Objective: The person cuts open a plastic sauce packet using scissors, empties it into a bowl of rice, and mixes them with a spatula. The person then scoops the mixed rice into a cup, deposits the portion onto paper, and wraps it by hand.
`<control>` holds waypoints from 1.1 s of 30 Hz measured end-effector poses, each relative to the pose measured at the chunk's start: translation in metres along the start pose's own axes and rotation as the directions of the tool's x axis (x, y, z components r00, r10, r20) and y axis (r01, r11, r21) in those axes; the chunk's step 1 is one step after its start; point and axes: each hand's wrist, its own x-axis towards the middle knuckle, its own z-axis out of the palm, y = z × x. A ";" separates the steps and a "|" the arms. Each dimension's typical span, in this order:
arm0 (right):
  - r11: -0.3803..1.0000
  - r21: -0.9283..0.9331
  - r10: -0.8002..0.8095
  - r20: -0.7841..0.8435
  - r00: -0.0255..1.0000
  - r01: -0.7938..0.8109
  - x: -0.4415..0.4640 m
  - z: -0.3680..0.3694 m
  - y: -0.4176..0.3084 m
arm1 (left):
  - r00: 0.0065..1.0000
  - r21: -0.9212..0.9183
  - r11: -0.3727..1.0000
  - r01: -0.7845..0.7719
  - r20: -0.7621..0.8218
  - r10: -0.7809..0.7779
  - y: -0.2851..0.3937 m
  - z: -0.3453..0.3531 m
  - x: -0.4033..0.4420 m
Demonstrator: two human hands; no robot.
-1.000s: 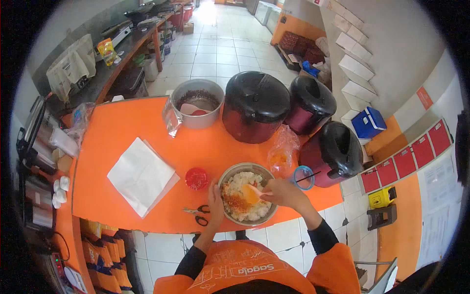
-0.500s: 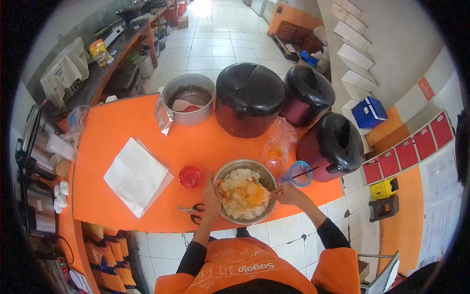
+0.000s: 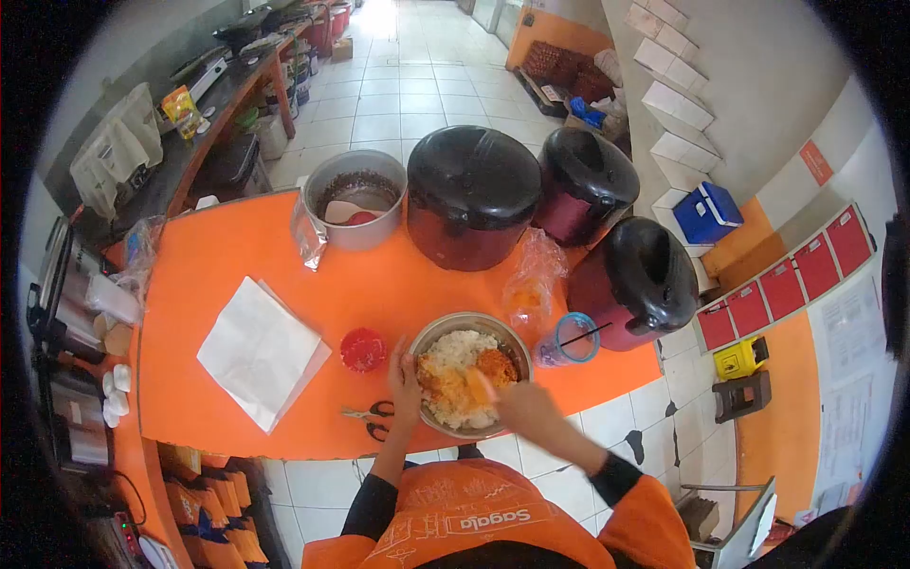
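A steel mixing bowl [image 3: 527, 363] near the table's front edge holds white rice [image 3: 462, 347] with an orange-red seasoning or sauce [image 3: 497, 364] partly spread through it. My left hand [image 3: 406, 389] grips the bowl's left rim. In the rice is a paddle [image 3: 481, 387] with a pale handle; my right hand [image 3: 529, 414] is closed around it at the bowl's lower right. Its blade is largely covered by orange rice. Left of the bowl, a small red container [image 3: 364, 350] sits apart from my left hand. Scissors [image 3: 381, 410] lie beside my left wrist.
White paper sheets [image 3: 260, 353] lie on the orange table's left. A plastic cup with a straw [image 3: 573, 339] and a clear bag [image 3: 534, 290] stand right of the bowl. Behind are a metal pot [image 3: 379, 229] and black-lidded containers [image 3: 474, 185], [image 3: 588, 175], [image 3: 637, 284].
My right hand has swung down and left over the bowl's lower right rim with the paddle. More orange-red seasoning shows at the rice's right side. My left hand still holds the rim.
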 end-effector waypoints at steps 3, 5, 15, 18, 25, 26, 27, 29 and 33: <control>0.999 -0.025 0.036 -0.081 0.996 -0.038 0.005 0.020 0.067 | 1.000 -0.142 0.990 0.016 0.017 -0.013 -0.011 -0.002 0.003; 0.994 0.013 0.111 -0.149 0.983 -0.110 0.031 0.063 0.092 | 0.999 -0.170 0.985 0.037 0.027 -0.033 0.016 0.001 -0.002; 0.998 -0.061 0.032 -0.018 0.999 -0.033 0.023 0.051 -0.064 | 0.995 0.045 0.997 -0.066 -0.078 0.069 -0.014 -0.001 0.003; 0.997 -0.055 -0.048 -0.060 0.997 0.045 0.019 0.049 -0.072 | 0.994 -0.027 0.999 -0.036 -0.104 0.033 -0.018 0.001 0.003; 0.981 -0.039 0.183 -0.144 0.973 -0.190 -0.029 -0.003 0.001 | 0.996 -0.096 0.995 0.023 -0.083 -0.031 -0.011 0.000 0.000; 0.966 -0.078 0.222 -0.227 0.948 -0.245 -0.028 -0.008 0.005 | 0.997 -0.058 0.998 -0.008 -0.078 0.004 -0.012 -0.001 0.003; 0.967 -0.077 0.222 -0.227 0.948 -0.244 -0.022 -0.007 0.008 | 0.997 -0.019 0.999 -0.039 -0.068 0.038 -0.014 -0.002 0.004; 0.960 0.074 0.279 -0.316 0.907 -0.270 -0.003 0.010 0.022 | 0.998 -0.091 0.996 0.001 -0.062 -0.007 -0.002 0.001 0.000; 0.993 -0.063 0.081 -0.296 0.952 -0.104 0.032 0.079 0.014 | 0.999 -0.126 0.992 -0.018 -0.052 0.011 -0.009 0.000 0.003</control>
